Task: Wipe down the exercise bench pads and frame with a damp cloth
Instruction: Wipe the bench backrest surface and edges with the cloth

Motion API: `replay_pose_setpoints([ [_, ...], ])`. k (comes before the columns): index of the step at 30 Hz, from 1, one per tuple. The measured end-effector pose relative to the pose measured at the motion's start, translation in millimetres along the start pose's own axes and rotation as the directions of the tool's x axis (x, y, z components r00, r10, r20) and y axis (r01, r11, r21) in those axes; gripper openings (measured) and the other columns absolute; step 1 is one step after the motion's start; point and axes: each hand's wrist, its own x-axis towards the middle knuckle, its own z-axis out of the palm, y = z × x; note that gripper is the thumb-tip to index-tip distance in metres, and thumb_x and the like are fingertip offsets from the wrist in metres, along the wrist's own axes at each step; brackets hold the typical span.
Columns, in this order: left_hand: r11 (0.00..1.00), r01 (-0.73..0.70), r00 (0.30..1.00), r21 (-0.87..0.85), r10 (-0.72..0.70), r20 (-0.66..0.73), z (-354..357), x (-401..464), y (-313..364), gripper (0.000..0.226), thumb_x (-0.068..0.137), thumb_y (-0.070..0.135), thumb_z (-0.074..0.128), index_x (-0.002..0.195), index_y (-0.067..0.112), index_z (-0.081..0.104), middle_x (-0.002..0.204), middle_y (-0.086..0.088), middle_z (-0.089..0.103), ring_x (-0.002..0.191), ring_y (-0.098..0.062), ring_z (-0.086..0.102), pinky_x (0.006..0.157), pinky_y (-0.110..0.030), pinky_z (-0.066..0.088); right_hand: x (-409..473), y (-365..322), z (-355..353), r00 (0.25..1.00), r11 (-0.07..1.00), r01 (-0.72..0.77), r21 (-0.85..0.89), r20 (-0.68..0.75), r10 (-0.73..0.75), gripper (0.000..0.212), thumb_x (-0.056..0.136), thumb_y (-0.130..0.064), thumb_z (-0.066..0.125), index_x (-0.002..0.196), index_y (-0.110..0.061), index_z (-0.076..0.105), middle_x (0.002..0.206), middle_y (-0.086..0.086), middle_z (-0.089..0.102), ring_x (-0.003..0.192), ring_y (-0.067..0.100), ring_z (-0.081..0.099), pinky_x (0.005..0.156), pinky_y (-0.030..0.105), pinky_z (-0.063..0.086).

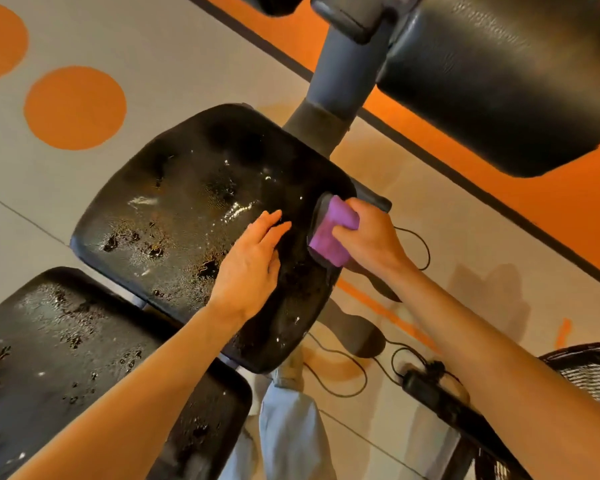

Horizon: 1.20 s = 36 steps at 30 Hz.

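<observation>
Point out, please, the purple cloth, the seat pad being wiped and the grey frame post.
purple cloth [329, 233]: head view, middle of the folded cloth held by the right hand.
seat pad [187, 216]: head view, wet centre of its top surface.
grey frame post [340, 71]: head view, mid-length of the tube.

You're in a gym. At the centre sits a black padded seat on a grey steel post, with a second pad at 8 o'clock and a thick roller pad at 1 o'clock, all parts of a workout bench. The floor is smooth grey sports flooring painted with orange circles at 10 o'clock and a wide orange band at 3 o'clock. A fan grille shows at 4 o'clock.
</observation>
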Motion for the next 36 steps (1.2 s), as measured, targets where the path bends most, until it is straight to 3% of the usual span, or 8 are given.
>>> replay_pose_setpoints([
  [5, 0.990, -0.111, 0.994, 0.090, 0.111, 0.001, 14, 29, -13, 0.052, 0.101, 0.008, 0.048, 0.152, 0.010, 0.037, 0.162, -0.006, 0.028, 0.152, -0.023, 0.020, 0.124, -0.033, 0.007, 34, 25, 26, 0.960, 0.982, 0.115, -0.151, -0.237, -0.149, 0.043, 0.089, -0.019, 0.065, 0.129, -0.020, 0.052, 0.126, 0.003, 0.056, 0.117, 0.017, 0.052, 0.089, 0.025, 0.049],
  [7, 0.987, -0.130, 0.991, 0.099, 0.131, -0.006, 17, 39, -16, 0.053, 0.101, 0.009, 0.048, 0.153, 0.008, 0.035, 0.163, -0.008, 0.026, 0.153, -0.025, 0.018, 0.123, -0.034, 0.006, 36, 33, 38, 0.938, 0.959, 0.116, -0.257, -0.289, -0.191, 0.052, 0.090, -0.021, 0.064, 0.139, -0.023, 0.045, 0.143, 0.005, 0.044, 0.131, 0.023, 0.040, 0.101, 0.039, 0.045],
  [10, 0.979, -0.160, 0.986, 0.129, 0.164, -0.016, 19, 50, -22, 0.053, 0.103, 0.012, 0.046, 0.153, 0.008, 0.032, 0.164, -0.008, 0.023, 0.153, -0.025, 0.017, 0.124, -0.036, 0.008, 28, 35, 59, 0.924, 0.916, 0.092, -0.390, -0.310, -0.225, 0.050, 0.099, -0.043, 0.041, 0.146, -0.026, 0.037, 0.158, 0.004, 0.025, 0.146, 0.031, 0.017, 0.116, 0.054, 0.022],
  [12, 0.969, -0.173, 0.984, 0.178, 0.178, -0.013, 20, 57, -28, 0.055, 0.103, 0.016, 0.044, 0.155, 0.009, 0.029, 0.164, -0.008, 0.020, 0.153, -0.024, 0.015, 0.124, -0.037, 0.008, 20, 32, 75, 0.937, 0.910, 0.095, -0.404, -0.272, -0.218, 0.062, 0.097, -0.056, 0.029, 0.151, -0.027, 0.025, 0.161, 0.001, 0.014, 0.149, 0.029, 0.003, 0.119, 0.050, 0.009],
  [14, 0.963, -0.168, 0.985, 0.212, 0.171, 0.002, 21, 63, -33, 0.056, 0.104, 0.021, 0.041, 0.156, 0.009, 0.025, 0.165, -0.007, 0.017, 0.153, -0.023, 0.013, 0.123, -0.036, 0.006, 18, 33, 90, 0.942, 0.901, 0.085, -0.425, -0.260, -0.212, 0.067, 0.097, -0.056, 0.029, 0.153, -0.022, 0.015, 0.162, 0.002, 0.009, 0.149, 0.029, -0.003, 0.120, 0.048, 0.010],
  [24, 0.937, -0.158, 0.987, 0.312, 0.162, 0.012, 32, 68, -49, 0.056, 0.106, 0.027, 0.029, 0.157, 0.006, 0.021, 0.166, -0.010, 0.013, 0.154, -0.025, 0.012, 0.123, -0.038, 0.006, 96, 25, 73, 0.936, 0.948, -0.039, -0.315, -0.344, -0.075, 0.052, 0.104, -0.023, 0.031, 0.151, -0.007, 0.016, 0.160, 0.012, 0.015, 0.149, 0.026, 0.007, 0.122, 0.045, 0.012],
  [31, 0.918, -0.170, 0.983, 0.358, 0.184, -0.005, 35, 68, -51, 0.059, 0.103, 0.031, 0.025, 0.156, 0.004, 0.022, 0.166, -0.012, 0.015, 0.153, -0.025, 0.012, 0.124, -0.039, 0.010, -10, 32, 115, 0.941, 0.920, 0.103, -0.377, -0.264, -0.213, 0.053, 0.103, -0.024, 0.031, 0.152, -0.009, 0.017, 0.160, 0.010, 0.014, 0.149, 0.021, 0.007, 0.120, 0.041, 0.016],
  [36, 0.902, -0.173, 0.980, 0.395, 0.196, -0.019, 37, 68, -52, 0.059, 0.104, 0.030, 0.026, 0.156, 0.004, 0.022, 0.165, -0.013, 0.015, 0.153, -0.026, 0.013, 0.124, -0.039, 0.012, 86, 19, 86, 0.929, 0.918, -0.105, -0.382, -0.368, -0.047, 0.054, 0.103, -0.024, 0.029, 0.152, -0.007, 0.015, 0.160, 0.013, 0.012, 0.149, 0.026, 0.004, 0.122, 0.043, 0.006],
])
